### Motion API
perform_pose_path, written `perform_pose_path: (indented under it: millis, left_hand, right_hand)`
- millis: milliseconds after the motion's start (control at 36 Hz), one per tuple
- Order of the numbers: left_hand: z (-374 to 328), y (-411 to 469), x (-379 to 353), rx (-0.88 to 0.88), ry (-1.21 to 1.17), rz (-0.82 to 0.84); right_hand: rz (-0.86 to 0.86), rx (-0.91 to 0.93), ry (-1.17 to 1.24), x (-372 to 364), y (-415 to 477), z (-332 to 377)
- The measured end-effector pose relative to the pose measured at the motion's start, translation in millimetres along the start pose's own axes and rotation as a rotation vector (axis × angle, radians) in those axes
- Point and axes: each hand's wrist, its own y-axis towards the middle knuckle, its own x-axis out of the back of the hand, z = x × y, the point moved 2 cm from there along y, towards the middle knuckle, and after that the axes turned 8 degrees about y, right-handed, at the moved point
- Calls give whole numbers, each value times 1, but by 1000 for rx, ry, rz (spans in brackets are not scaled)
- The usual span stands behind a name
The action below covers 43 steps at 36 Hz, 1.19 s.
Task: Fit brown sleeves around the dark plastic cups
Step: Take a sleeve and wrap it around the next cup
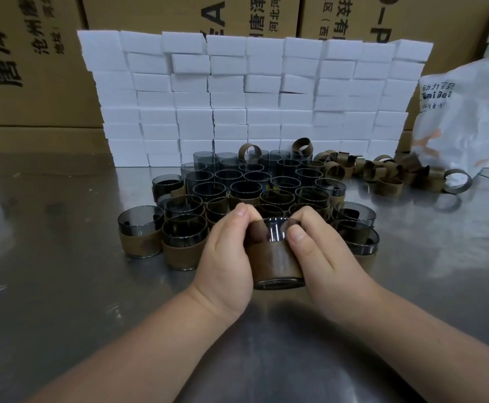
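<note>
A dark see-through plastic cup (276, 232) with a brown sleeve (278, 264) round its lower part is held just above the metal table (63, 301), tilted toward me. My left hand (225, 254) grips its left side, thumb on the sleeve's upper edge. My right hand (316, 248) grips its right side, thumb and fingers at the rim. Behind them stands a cluster of several dark cups (246, 187); the front ones, such as a sleeved cup (183, 242), wear brown sleeves. Loose brown sleeves (382, 173) lie in a heap at the back right.
A wall of stacked white boxes (252, 97) runs behind the cups. Large cardboard cartons (28, 59) stand behind that. A white plastic bag (470, 117) sits at the right beside the loose sleeves.
</note>
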Motion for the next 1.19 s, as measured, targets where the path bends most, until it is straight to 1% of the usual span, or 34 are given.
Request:
perform_pose_path:
  millis: [83, 333, 750, 917, 1194]
  left_hand:
    - [1, 0, 1, 14, 1, -20]
    - [3, 2, 2, 21, -25, -1]
    - [-1, 3, 3, 23, 99, -6]
    - [-2, 2, 2, 49, 76, -13]
    - [-3, 2, 2, 56, 54, 33]
  right_hand:
    - [2, 18, -20, -1, 0, 2]
    - [10, 25, -53, -1, -2, 0]
    - [20, 55, -49, -2, -1, 1]
    - [22, 65, -50, -1, -1, 1]
    - [22, 73, -40, -1, -1, 1]
